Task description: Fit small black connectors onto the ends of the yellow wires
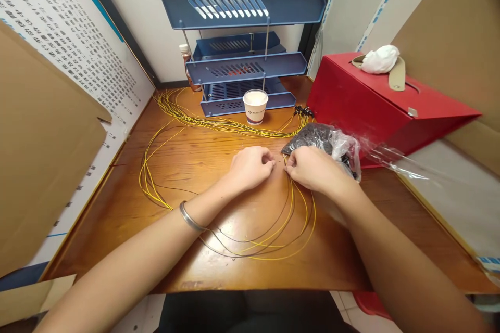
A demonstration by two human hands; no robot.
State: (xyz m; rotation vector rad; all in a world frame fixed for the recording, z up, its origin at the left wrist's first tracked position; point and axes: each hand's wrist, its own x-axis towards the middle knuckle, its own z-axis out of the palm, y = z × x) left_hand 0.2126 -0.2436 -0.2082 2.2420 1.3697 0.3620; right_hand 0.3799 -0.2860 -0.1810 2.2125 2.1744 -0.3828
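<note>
Near the middle of the wooden table, the ends of a few loose yellow and black wires are pinched between the thumb and fingers of the right hand. From the left hand these ends lie just to the right, across a narrow gap, so they are nearer to the right. Along the gripped stretch, their long axis is pointed away from the body, toward the clear bag of small black parts; nearer the table's front edge, the wires are bowed leftward and passed beside or beneath the left forearm, which cannot be told. The left fingers are curled, and whether anything is held in them cannot be made out. Counted are two hands, one bag, one larger wire bundle with clustered black ends, one paper cup, one three-tier blue rack, one bottle and one red box; the single wires cannot be numbered reliably.
</note>
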